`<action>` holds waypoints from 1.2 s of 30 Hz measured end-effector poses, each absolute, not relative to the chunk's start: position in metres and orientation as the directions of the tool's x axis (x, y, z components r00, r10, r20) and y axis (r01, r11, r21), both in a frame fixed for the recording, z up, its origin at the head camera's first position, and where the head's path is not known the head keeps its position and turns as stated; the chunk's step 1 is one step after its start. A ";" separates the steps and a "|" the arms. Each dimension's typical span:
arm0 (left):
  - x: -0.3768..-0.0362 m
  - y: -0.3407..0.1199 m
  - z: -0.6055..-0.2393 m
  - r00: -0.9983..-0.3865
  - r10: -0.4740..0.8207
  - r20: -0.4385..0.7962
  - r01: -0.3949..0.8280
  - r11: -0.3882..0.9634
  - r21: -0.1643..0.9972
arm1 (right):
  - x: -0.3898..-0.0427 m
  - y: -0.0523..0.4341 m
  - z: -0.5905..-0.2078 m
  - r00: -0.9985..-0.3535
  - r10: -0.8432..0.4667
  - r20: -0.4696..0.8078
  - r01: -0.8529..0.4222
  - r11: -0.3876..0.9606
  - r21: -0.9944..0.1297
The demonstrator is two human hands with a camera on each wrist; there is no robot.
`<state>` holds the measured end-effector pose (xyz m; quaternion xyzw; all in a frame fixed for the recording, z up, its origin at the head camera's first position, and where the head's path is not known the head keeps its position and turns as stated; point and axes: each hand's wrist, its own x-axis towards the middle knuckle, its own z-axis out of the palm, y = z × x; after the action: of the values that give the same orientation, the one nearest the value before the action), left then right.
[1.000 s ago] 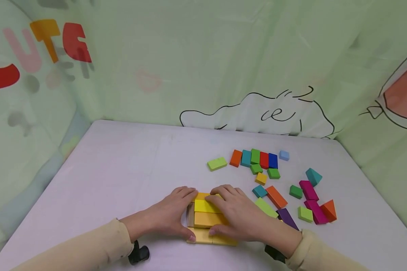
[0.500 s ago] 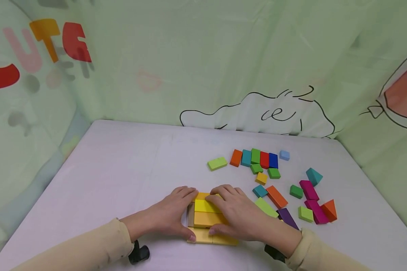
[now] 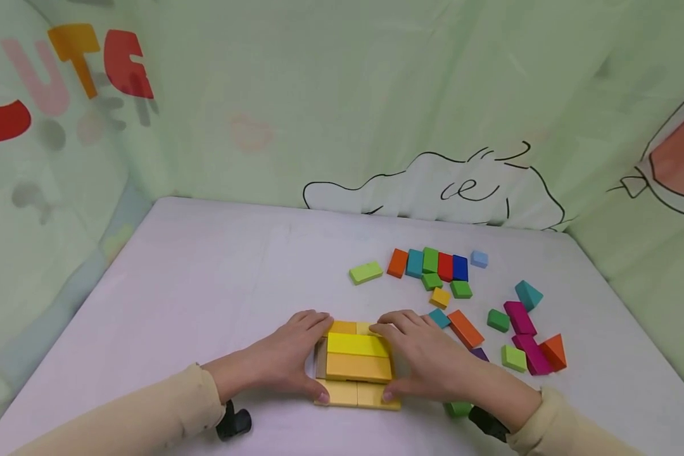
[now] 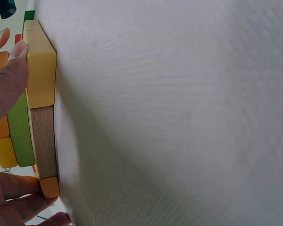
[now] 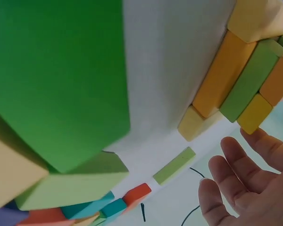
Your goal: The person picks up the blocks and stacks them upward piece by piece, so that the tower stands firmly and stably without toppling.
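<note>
1. Yellow block cluster (image 3: 356, 364) lies flat at the table's (image 3: 205, 285) near edge, its bars running left-right.
2. Left hand (image 3: 282, 358) touches its left side, fingers relaxed.
3. Right hand (image 3: 427, 361), fingers spread, flanks its right side.

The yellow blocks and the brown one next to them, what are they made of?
The yellow blocks look like painted wood: flat matte colour, crisp edges with rounded corners. The brown block seems bare, unpainted wood, since grain lines show on it in the left wrist view.
</note>
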<state>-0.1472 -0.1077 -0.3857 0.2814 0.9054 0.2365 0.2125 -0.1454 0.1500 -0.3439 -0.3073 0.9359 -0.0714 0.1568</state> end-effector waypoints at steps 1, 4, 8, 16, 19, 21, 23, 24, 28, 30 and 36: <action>-0.147 -0.108 -0.386 -0.752 0.611 -0.250 0.411 0.729 0.547 | -0.145 0.151 -0.345 -0.763 -0.598 -0.248 -0.553 0.801 -0.230; -0.147 -0.108 -0.385 -0.751 0.611 -0.249 0.410 0.728 0.549 | -0.145 0.152 -0.347 -0.766 -0.597 -0.239 -0.552 0.801 -0.230; -0.147 -0.108 -0.385 -0.752 0.610 -0.250 0.406 0.728 0.553 | -0.144 0.154 -0.348 -0.769 -0.593 -0.237 -0.547 0.803 -0.236; -0.147 -0.107 -0.384 -0.753 0.613 -0.240 0.414 0.724 0.552 | -0.145 0.156 -0.349 -0.770 -0.595 -0.231 -0.548 0.802 -0.238; -0.147 -0.107 -0.384 -0.752 0.611 -0.248 0.406 0.726 0.555 | -0.145 0.155 -0.349 -0.770 -0.591 -0.240 -0.543 0.805 -0.238; -0.147 -0.108 -0.383 -0.752 0.609 -0.253 0.401 0.727 0.558 | -0.145 0.155 -0.349 -0.771 -0.586 -0.250 -0.537 0.809 -0.239; -0.147 -0.107 -0.383 -0.752 0.608 -0.256 0.397 0.727 0.560 | -0.145 0.157 -0.348 -0.774 -0.579 -0.255 -0.528 0.813 -0.246; -0.147 -0.107 -0.384 -0.752 0.608 -0.254 0.399 0.726 0.560 | -0.145 0.159 -0.346 -0.780 -0.573 -0.253 -0.521 0.818 -0.246; -0.146 -0.106 -0.383 -0.752 0.614 -0.241 0.410 0.721 0.559 | -0.155 0.174 -0.340 -0.821 -0.534 -0.202 -0.488 0.839 -0.240; -0.146 -0.106 -0.383 -0.751 0.616 -0.236 0.416 0.720 0.555 | -0.166 0.183 -0.338 -0.842 -0.512 -0.168 -0.474 0.853 -0.219; -0.145 -0.107 -0.383 -0.753 0.610 -0.246 0.401 0.723 0.563 | -0.214 0.192 -0.345 -0.837 -0.531 -0.133 -0.522 0.848 -0.095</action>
<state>-0.1454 -0.1067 -0.3830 0.2798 0.9034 0.2458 0.2124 -0.2141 0.1917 -0.3454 -0.2747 0.9580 -0.0272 0.0774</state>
